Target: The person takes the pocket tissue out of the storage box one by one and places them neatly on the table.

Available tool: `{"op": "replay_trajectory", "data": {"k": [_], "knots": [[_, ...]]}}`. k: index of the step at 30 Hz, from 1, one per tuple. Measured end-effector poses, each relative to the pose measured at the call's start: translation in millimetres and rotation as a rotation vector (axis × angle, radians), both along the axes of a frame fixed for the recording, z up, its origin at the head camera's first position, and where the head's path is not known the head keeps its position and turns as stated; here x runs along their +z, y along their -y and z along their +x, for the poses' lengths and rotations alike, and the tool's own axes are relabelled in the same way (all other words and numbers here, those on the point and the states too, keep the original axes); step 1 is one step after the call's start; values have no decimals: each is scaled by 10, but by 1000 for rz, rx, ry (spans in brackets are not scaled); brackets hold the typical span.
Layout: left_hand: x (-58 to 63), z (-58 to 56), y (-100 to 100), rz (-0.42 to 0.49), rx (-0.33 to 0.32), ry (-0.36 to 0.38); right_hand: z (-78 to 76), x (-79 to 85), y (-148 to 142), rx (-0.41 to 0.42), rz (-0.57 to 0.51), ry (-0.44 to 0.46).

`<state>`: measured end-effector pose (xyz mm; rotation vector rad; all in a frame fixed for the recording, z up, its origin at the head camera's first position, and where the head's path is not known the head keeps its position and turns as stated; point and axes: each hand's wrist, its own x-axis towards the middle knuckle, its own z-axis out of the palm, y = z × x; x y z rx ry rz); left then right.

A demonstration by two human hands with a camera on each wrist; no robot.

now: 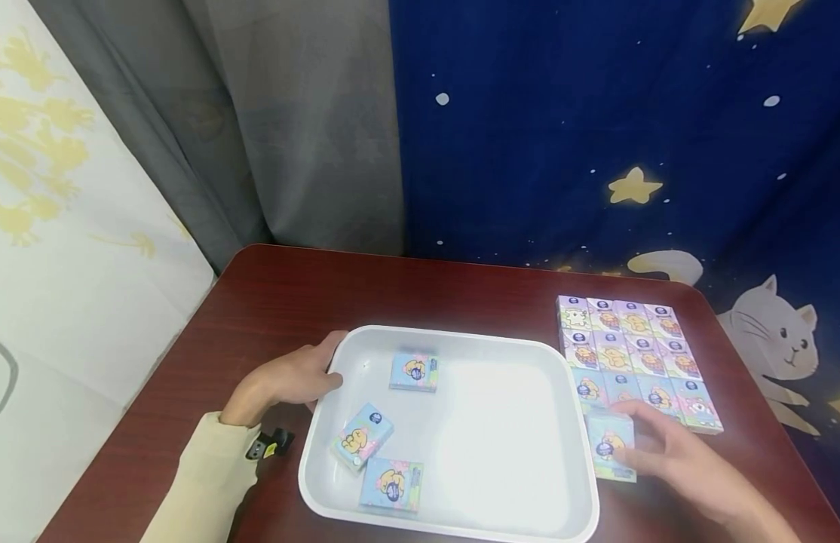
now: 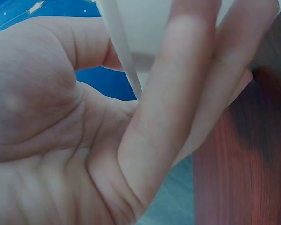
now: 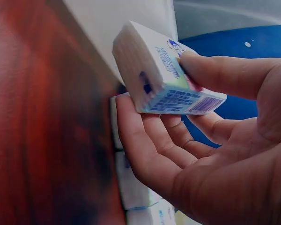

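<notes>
A white plastic tray (image 1: 508, 437) stands on the table, and three blue tissue packs lie in its left half: one pack (image 1: 415, 372) near the back, a tilted pack (image 1: 363, 435) and another pack (image 1: 391, 484) towards the front. My left hand (image 1: 305, 375) grips the tray's left rim, thumb over the edge; in the left wrist view its fingers (image 2: 168, 103) wrap the tray's outside. Just beyond the tray's right rim, my right hand (image 1: 678, 456) holds a blue tissue pack (image 1: 611, 445). The right wrist view shows that pack (image 3: 154, 70) between thumb and fingers.
Rows of tissue packs (image 1: 630, 343), purple at the back and blue in front, sit side by side at the table's right. The dark red table (image 1: 311, 290) ends against grey and blue curtains (image 1: 501, 151). A white patterned cloth (image 1: 87, 302) covers the left side.
</notes>
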<state>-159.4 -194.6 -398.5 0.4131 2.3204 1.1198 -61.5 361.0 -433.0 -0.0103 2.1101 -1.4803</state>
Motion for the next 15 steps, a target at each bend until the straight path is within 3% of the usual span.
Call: {"op": "replay_trajectory", "data": {"k": [9, 15], "knots": [[-6, -18, 1, 0, -3, 1, 74, -111, 103, -32, 54, -46], [-22, -29, 9, -3, 0, 4, 84, -116, 186, -90, 282, -138]]}}
